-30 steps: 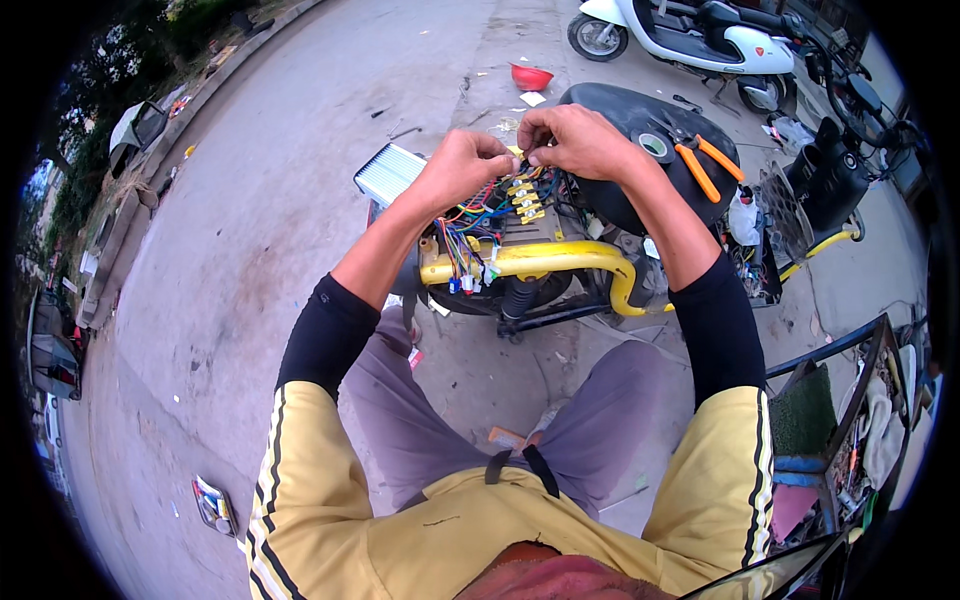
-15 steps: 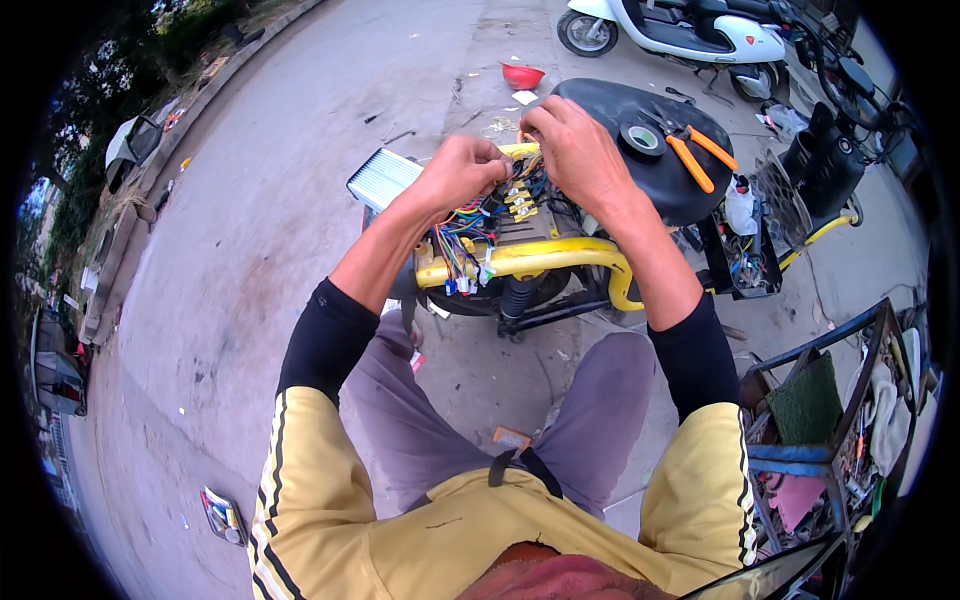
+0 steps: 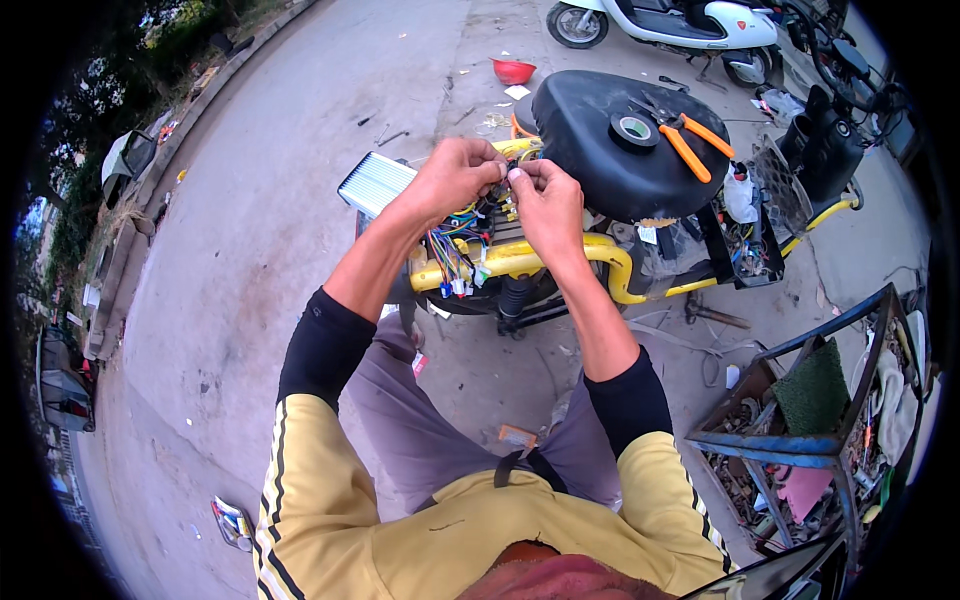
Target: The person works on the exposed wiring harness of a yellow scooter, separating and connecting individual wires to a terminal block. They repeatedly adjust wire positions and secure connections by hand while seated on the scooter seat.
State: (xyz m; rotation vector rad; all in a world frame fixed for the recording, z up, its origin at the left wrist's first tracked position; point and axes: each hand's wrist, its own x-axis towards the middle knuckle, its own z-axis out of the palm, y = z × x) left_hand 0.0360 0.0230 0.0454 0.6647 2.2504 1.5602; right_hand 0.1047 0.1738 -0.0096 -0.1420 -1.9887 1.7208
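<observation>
My left hand (image 3: pixel 462 177) is closed, its thumb and fingertips pinching dark wires (image 3: pixel 511 167) above the yellow frame of a stripped vehicle. Close beside it, my right hand (image 3: pixel 548 203) is also closed in a pinch, thumb tip near the left fingertips. Whatever small thing lies between the right fingers is too hidden to name. Below both hands spreads a bundle of coloured wires (image 3: pixel 452 252), some ending in white and blue plugs. A silver finned controller box (image 3: pixel 375 184) sits left of them. The yellow frame tube (image 3: pixel 515 259) crosses under my wrists.
A black seat (image 3: pixel 575 115) at right bears a tape roll (image 3: pixel 634 131) and orange-handled pliers (image 3: pixel 684 152). A hammer (image 3: pixel 716 313) lies on the ground near a metal-framed scrap bin (image 3: pixel 766 444). Farther off are a red bowl (image 3: pixel 513 71) and a white scooter (image 3: pixel 690 28).
My right hand has come down and in from beside the seat to meet the left fingertips. The left hand stays at the wires. The view has shifted slightly.
</observation>
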